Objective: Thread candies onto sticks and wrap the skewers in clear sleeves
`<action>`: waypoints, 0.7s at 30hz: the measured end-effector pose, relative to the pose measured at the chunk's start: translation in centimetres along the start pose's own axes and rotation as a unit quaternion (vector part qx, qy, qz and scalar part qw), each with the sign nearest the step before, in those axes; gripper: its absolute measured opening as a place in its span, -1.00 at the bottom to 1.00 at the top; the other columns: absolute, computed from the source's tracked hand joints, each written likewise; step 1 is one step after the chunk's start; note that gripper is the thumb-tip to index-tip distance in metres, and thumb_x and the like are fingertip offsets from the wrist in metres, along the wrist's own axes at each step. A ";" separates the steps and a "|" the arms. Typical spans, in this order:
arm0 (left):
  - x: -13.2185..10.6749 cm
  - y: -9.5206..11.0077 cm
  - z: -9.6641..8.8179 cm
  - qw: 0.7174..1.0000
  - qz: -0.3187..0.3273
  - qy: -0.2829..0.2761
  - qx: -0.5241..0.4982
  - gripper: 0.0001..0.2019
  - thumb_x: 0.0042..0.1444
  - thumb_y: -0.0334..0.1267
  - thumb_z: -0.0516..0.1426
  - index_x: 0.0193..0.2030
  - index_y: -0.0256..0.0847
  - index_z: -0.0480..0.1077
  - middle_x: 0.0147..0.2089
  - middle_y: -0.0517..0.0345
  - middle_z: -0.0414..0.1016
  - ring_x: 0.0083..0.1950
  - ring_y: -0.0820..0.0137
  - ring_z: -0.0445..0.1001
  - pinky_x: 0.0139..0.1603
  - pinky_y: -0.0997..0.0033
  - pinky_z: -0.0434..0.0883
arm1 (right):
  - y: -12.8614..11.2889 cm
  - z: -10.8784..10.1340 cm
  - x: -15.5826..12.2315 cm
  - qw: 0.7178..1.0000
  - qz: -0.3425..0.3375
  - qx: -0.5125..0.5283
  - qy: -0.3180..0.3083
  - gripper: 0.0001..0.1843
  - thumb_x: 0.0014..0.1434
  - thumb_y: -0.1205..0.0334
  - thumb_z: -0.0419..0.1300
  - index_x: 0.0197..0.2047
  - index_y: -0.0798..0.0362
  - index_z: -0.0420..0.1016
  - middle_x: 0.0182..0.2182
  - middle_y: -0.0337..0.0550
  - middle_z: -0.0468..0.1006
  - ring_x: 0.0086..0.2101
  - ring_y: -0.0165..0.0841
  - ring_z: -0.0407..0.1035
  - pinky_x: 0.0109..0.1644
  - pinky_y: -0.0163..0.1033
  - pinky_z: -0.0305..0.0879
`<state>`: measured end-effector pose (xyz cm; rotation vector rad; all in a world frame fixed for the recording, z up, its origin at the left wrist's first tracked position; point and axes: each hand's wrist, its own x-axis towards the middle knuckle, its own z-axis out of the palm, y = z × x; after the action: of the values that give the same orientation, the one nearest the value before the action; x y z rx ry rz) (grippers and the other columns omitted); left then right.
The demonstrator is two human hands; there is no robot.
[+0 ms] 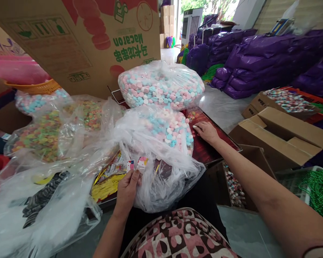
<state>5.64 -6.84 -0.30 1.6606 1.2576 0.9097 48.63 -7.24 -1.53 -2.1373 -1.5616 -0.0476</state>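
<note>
Here, right hand (207,132) near table edge (228,138).

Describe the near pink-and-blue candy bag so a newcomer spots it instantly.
Find the big carton with upside-down Macaron print. Before it sits a rounded candy bag; the near bag lies just this side of it. Unlike its neighbour, it has loose plastic spilling toward the camera.

Head view, one: worn on the person's head, it is looking forward and down from above the patterned garment (174,234). Near range: it is covering the left hand (127,186), right hand (208,132) and red-brown tabletop (204,151). Far range: it is facing a bright doorway (218,9), upper right of centre.
</note>
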 end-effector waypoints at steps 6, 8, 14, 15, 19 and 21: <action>-0.4 0.4 0.0 0.997 -0.011 -0.051 -0.058 -0.56 0.26 0.06 0.07 -0.54 -0.17 0.27 -0.54 0.25 0.31 -0.43 0.45 0.29 -0.29 0.42 0.24 | -1.1 0.2 0.0 0.996 0.087 -0.021 0.013 -0.66 0.26 0.12 0.09 -0.20 0.15 0.62 -0.12 0.19 0.60 -0.11 -0.07 0.45 -0.08 -0.09 0.29; -0.5 0.5 0.1 0.996 -0.011 -0.051 -0.072 -0.57 0.26 0.05 0.08 -0.53 -0.17 0.27 -0.55 0.26 0.29 -0.43 0.45 0.28 -0.29 0.42 0.22 | -1.1 0.1 0.0 0.992 0.122 -0.008 0.018 -0.71 0.21 0.14 0.12 -0.24 0.14 0.61 -0.18 0.18 0.61 -0.14 -0.06 0.46 -0.11 -0.09 0.28; -0.6 0.6 0.1 0.995 -0.017 -0.055 -0.087 -0.57 0.25 0.06 0.10 -0.53 -0.18 0.28 -0.55 0.27 0.28 -0.43 0.46 0.26 -0.29 0.41 0.21 | -1.4 -1.7 0.1 0.964 0.231 0.108 0.071 -0.68 0.20 0.04 0.10 -0.25 0.09 0.56 -0.40 0.09 0.57 -0.33 -0.13 0.42 -0.24 -0.07 0.27; -0.6 0.9 0.0 0.994 -0.020 -0.052 -0.094 -0.57 0.24 0.07 0.10 -0.53 -0.18 0.28 -0.55 0.28 0.28 -0.44 0.46 0.26 -0.29 0.41 0.21 | -1.9 -2.4 -0.1 0.956 0.244 0.145 0.079 -0.66 0.21 0.00 0.07 -0.25 0.07 0.54 -0.45 0.04 0.53 -0.41 -0.18 0.38 -0.31 -0.08 0.25; -0.9 3.0 -0.3 0.991 -0.028 -0.027 -0.125 -0.55 0.21 0.11 0.12 -0.53 -0.20 0.31 -0.57 0.27 0.30 -0.47 0.49 0.26 -0.34 0.44 0.24 | -6.2 -6.0 -2.4 0.912 0.248 0.319 0.068 -0.70 0.15 -0.15 0.16 -0.33 -0.09 0.43 -0.60 -0.25 0.30 -0.60 -0.33 0.13 -0.53 -0.18 0.07; -0.9 4.4 0.1 0.983 -0.037 -0.057 -0.173 -0.57 0.21 0.12 0.12 -0.47 -0.21 0.39 -0.53 0.22 0.40 -0.47 0.48 0.32 -0.37 0.45 0.28 | -9.6 -7.7 -4.6 0.898 0.220 0.381 0.024 -0.66 0.14 -0.19 0.19 -0.40 -0.10 0.42 -0.67 -0.32 0.18 -0.64 -0.41 0.00 -0.57 -0.23 0.01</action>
<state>7.13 -8.33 3.63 1.3616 1.0119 0.9163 40.34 -12.29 7.32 -1.7507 -0.8141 0.5655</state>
